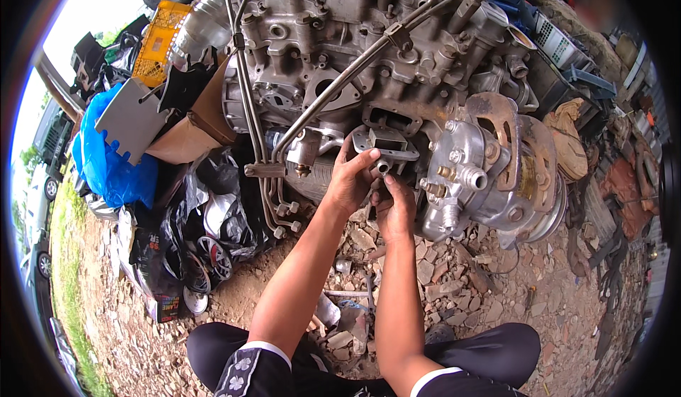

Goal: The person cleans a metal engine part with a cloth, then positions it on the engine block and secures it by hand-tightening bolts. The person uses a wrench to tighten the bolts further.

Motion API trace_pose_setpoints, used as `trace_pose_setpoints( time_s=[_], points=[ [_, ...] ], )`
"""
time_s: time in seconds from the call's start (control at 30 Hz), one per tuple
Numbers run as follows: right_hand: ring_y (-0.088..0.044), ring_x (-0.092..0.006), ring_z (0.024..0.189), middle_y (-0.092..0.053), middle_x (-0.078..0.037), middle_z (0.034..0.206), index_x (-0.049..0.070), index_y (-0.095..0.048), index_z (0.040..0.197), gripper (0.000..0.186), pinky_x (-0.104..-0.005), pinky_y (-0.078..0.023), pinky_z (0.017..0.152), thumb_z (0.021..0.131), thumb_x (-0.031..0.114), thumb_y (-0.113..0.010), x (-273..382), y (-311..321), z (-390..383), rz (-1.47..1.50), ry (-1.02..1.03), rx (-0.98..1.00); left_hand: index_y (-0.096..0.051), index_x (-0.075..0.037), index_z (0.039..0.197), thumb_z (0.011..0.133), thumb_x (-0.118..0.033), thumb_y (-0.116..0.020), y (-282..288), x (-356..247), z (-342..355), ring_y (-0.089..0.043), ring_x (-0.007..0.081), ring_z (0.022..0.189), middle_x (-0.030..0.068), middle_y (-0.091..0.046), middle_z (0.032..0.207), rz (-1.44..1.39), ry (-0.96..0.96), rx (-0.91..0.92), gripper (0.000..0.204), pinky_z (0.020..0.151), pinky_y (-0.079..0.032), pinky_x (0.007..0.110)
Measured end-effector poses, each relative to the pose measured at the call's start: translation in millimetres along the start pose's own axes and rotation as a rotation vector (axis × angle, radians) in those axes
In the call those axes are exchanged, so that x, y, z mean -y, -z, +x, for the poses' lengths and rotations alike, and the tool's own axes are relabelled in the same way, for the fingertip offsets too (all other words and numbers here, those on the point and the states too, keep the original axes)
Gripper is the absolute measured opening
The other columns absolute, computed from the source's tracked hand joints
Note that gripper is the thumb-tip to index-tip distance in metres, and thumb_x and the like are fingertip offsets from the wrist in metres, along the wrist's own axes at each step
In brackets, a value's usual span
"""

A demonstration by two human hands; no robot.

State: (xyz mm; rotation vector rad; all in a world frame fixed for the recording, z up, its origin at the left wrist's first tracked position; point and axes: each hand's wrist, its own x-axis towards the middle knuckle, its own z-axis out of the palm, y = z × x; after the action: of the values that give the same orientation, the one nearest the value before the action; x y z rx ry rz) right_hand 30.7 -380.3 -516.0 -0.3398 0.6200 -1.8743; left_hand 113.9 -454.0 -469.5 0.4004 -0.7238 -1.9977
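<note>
A grey metal fitting (389, 140) with a flange, a rectangular top and a short tube is in both hands at the front of a dirty engine block (298, 49). My left hand (349, 181) grips it from the left, thumb across the flange. My right hand (394, 205) is curled at its lower tube, fingertips partly hidden. Just behind it is a flanged opening (386, 113) in the engine. Bent metal pipes (355, 64) cross the block to the left and above. A pulley-ended unit with brass fittings (461, 198) lies right of my hands.
Black bags (220, 198), a blue bag (99, 149), cardboard (191, 138) and a yellow crate (157, 42) crowd the left. Crumpled brown material (567, 142) and a white basket (557, 42) lie right. Rubble covers the ground (496, 291). Parked vehicles (48, 177) stand far left.
</note>
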Motion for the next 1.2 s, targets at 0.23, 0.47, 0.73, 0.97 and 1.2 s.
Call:
trace_pose_setpoints(
  time_s=[0.23,0.47,0.73,0.97,1.2],
  points=[
    [-0.060,-0.0110,0.070,-0.069,-0.004,0.087,0.000,-0.068,0.106,0.021,-0.0254,-0.047,0.061,0.095,0.018,-0.065,-6,6,10,-0.369,0.243,-0.069,-0.041,-0.005,0.139,0.083,-0.010,-0.080,-1,2,8,-0.067,0.0186,0.081,0.0095,-0.063,0.103,0.138,-0.059,-0.055,0.068,0.061,-0.054,0.029],
    [-0.066,-0.0120,0.089,-0.071,-0.004,0.092,0.006,-0.066,0.104,0.023,-0.0290,-0.050,0.078,0.088,0.021,-0.065,34,-31,-10,-1.177,0.092,-0.061,-0.049,0.005,0.124,0.082,-0.021,-0.084,-9,1,10,-0.069,0.0236,0.092,0.0136,-0.064,0.108,0.177,-0.115,-0.252,0.060,0.081,-0.061,0.036],
    [-0.056,-0.0096,0.065,-0.065,-0.003,0.077,-0.003,-0.068,0.100,0.021,-0.0269,-0.047,0.061,0.087,0.014,-0.063,16,-3,4,-1.018,0.476,-0.097,-0.053,0.004,0.126,0.083,-0.043,-0.081,-36,-5,25,-0.068,0.0295,0.102,0.0197,-0.064,0.116,0.011,0.012,-0.360,0.069,0.089,-0.058,0.038],
    [-0.055,-0.0073,0.062,-0.065,-0.002,0.077,-0.001,-0.069,0.099,0.021,-0.0244,-0.046,0.058,0.090,0.016,-0.061,13,1,3,-0.841,0.282,-0.099,-0.048,0.001,0.134,0.082,-0.052,-0.079,-21,-8,42,-0.066,0.0347,0.105,0.0280,-0.062,0.118,0.125,0.119,-0.275,0.081,0.095,-0.054,0.042],
    [-0.060,-0.0180,0.080,-0.068,-0.011,0.087,-0.005,-0.067,0.102,0.031,-0.0323,-0.049,0.075,0.089,0.023,-0.062,8,-8,5,-0.837,0.455,-0.256,-0.054,-0.001,0.129,0.083,-0.048,-0.080,-31,-4,41,-0.069,0.0320,0.102,0.0256,-0.064,0.119,0.133,0.111,-0.328,0.070,0.092,-0.056,0.039]
  ],
)
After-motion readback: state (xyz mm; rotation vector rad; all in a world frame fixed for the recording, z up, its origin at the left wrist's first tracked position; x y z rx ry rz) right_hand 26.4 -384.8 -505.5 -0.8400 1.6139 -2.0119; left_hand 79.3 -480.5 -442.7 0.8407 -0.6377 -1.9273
